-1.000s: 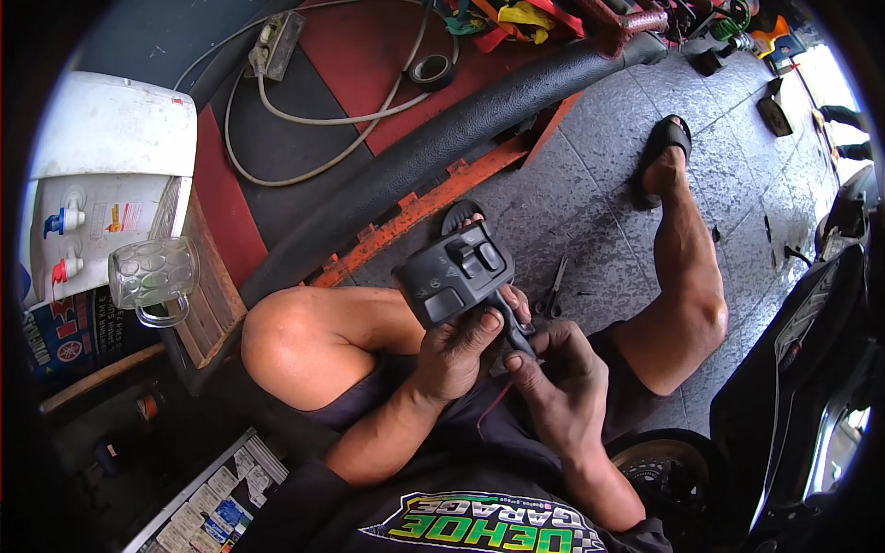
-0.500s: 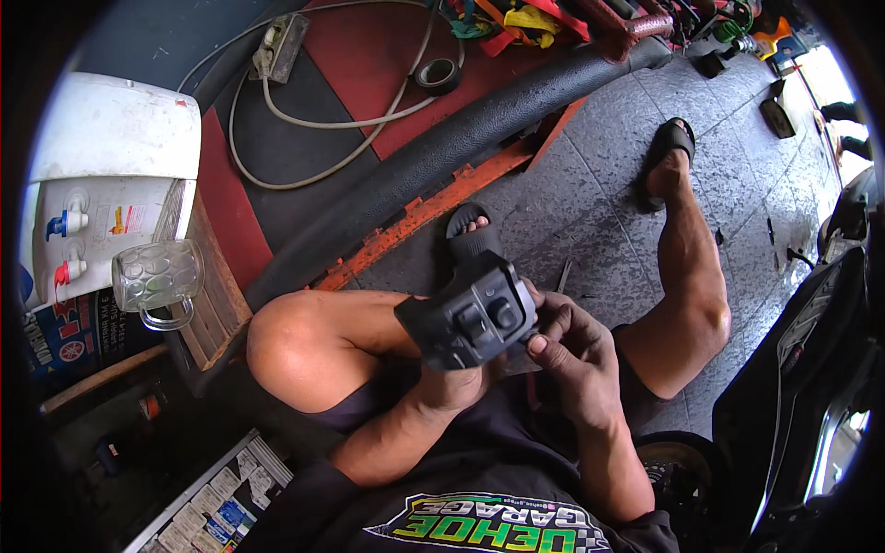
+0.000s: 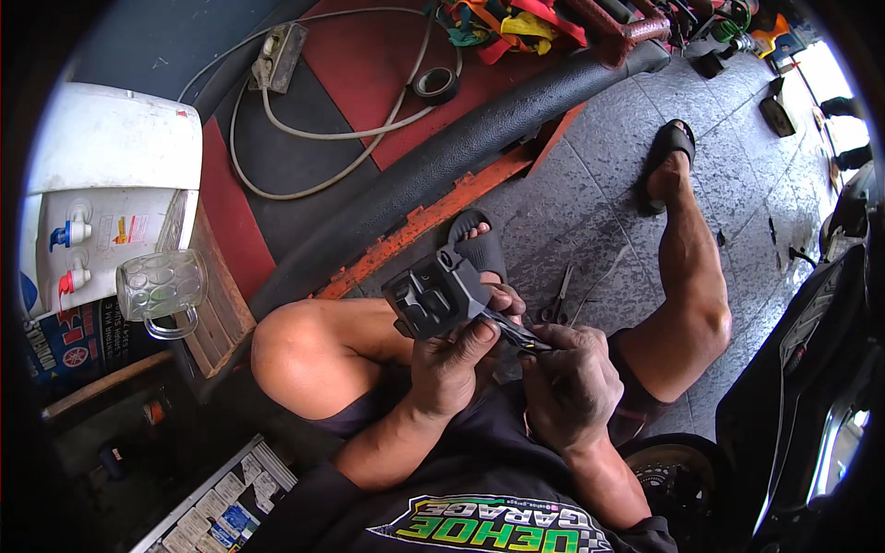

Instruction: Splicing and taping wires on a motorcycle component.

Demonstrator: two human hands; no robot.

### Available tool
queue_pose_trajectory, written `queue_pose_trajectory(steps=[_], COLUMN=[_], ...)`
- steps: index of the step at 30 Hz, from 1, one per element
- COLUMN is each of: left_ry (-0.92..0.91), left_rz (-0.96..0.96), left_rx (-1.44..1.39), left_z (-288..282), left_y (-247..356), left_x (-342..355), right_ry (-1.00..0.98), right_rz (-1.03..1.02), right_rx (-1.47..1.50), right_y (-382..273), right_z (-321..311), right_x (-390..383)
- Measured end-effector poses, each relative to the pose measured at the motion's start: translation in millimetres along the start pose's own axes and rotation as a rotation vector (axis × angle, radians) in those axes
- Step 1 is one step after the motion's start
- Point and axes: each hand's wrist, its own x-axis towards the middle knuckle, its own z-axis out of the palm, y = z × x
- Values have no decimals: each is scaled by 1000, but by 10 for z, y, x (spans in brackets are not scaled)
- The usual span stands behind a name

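Note:
Over my lap, my left hand (image 3: 447, 369) grips a black motorcycle handlebar switch housing (image 3: 431, 297), its thumb on the lower edge. The housing is tilted with its buttons facing up and to the left. From its right side runs a dark bundle of wires (image 3: 516, 337), with a bit of yellow showing. My right hand (image 3: 576, 382) is closed around this bundle, fingers pinched close to the left thumb. The fingers partly hide the far end of the bundle.
A scissors-like tool (image 3: 560, 297) lies on the tiled floor between my feet. At left, a glass mug (image 3: 161, 286) stands by a white water dispenser (image 3: 120, 138). A padded bench (image 3: 369, 207) holds a power strip (image 3: 279, 60) and black tape roll (image 3: 436, 81). A motorcycle (image 3: 793, 396) stands at right.
The housing has shifted left and turned, bringing its wires into view. My right hand has left the housing's side and closed on the wires. My left thumb now shows on the housing.

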Motion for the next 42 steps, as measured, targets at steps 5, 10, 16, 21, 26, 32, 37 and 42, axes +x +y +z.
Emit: queue_pose_trajectory(steps=[5,10,16,21,26,32,37,42], left_ry=[-9,-2,-5,7,41,62,79,60], left_rz=[-2,-27,-18,8,76,77,6,-41], left_rx=[-208,-295,-318,-238,-184,-108,-137,21], left_z=[75,97,143,131,81,101,79,39], left_y=[30,18,-25,-42,-103,-87,-3,39], left_x=[37,23,46,76,115,93,21,-30], right_ry=[41,96,-60,-163,-186,-100,-59,-25], right_rz=[167,98,713,820,564,635,574,363], right_rx=[117,66,588,633,488,641,508,280], right_y=[-71,-31,-38,-55,19,-128,-102,-89], right_z=[-35,-41,-64,-82,-4,120,121,130], right_x=[-53,-118,-43,4,21,61,48,26])
